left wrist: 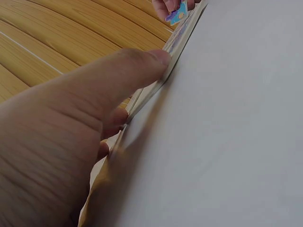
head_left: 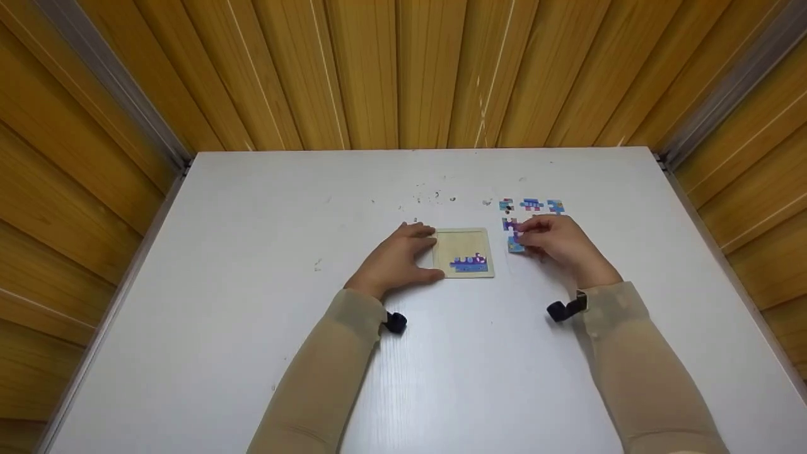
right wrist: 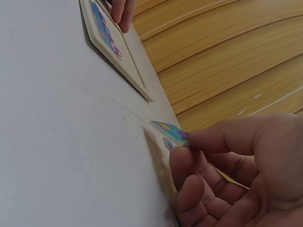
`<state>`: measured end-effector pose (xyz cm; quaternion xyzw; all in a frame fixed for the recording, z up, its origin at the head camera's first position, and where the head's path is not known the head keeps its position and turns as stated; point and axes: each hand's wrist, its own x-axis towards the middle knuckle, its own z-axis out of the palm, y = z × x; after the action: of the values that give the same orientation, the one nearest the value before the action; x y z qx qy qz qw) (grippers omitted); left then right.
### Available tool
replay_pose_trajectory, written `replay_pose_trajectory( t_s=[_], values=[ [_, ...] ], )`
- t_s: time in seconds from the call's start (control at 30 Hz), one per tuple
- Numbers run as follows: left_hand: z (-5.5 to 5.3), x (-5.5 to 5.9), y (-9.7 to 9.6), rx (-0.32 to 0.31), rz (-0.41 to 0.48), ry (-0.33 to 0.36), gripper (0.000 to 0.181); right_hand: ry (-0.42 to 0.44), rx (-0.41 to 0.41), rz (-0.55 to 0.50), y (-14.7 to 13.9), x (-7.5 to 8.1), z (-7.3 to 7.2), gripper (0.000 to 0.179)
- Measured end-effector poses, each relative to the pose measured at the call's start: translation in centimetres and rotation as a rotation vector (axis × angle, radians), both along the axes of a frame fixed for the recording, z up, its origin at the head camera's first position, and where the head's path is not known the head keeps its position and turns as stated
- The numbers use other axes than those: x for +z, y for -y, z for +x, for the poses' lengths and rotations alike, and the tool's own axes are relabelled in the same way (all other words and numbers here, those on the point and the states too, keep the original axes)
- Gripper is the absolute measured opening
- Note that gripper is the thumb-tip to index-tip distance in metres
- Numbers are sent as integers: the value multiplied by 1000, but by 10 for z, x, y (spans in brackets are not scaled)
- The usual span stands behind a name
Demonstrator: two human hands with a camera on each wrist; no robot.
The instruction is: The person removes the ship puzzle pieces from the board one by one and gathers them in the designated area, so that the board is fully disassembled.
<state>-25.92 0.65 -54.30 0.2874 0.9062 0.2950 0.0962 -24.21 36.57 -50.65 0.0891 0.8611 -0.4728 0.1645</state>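
A square wooden puzzle tray [head_left: 452, 244] lies on the white table, with joined blue and purple puzzle pieces [head_left: 470, 265] in its lower right part. My left hand [head_left: 400, 257] holds the tray at its left side, thumb at the near corner and fingers toward the far one. To the right of the tray, my right hand [head_left: 561, 243] pinches a blue and purple puzzle piece [right wrist: 164, 129] between thumb and fingers. In the right wrist view that piece is tilted and looks raised off the table. The fingers partly cover it.
Beyond the right hand lie several loose pieces, among them a blue-purple one [head_left: 531, 204] and a blue one [head_left: 555, 205]. Another purple piece [head_left: 509, 224] is close to the right fingers. Small dark specks dot the white table [head_left: 265, 252]. Wood-patterned panels [head_left: 378, 75] stand behind.
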Motion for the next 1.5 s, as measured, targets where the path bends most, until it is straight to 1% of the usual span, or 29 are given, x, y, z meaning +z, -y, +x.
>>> replay_pose_trajectory(
  t_s=[0.23, 0.4, 0.53, 0.67, 0.83, 1.1, 1.23, 1.5],
  values=[
    [0, -1, 0, -1, -2, 1, 78, -8, 15, 68, 1, 1, 3, 28],
    [0, -2, 0, 0, 5, 2, 79, -15, 21, 147, 4, 3, 4, 25],
    [0, -2, 0, 4, 5, 5, 79, -50, 38, 192, 7, 3, 5, 22],
    [0, -2, 0, 9, 2, 2, 79, -89, 83, 224, 7, 1, 5, 20],
    [1, -2, 0, 14, 1, -3, 80, -115, 143, 255, 10, -1, 7, 21],
    [1, -2, 0, 23, 1, 16, 80, -153, 179, 290, 11, -5, 8, 18],
    [1, -1, 0, 23, 0, 18, 80, -172, 186, 304, 11, -6, 7, 20],
    [1, -3, 0, 20, 7, 18, 79, -183, 185, 307, 10, -9, 7, 22]
  ],
)
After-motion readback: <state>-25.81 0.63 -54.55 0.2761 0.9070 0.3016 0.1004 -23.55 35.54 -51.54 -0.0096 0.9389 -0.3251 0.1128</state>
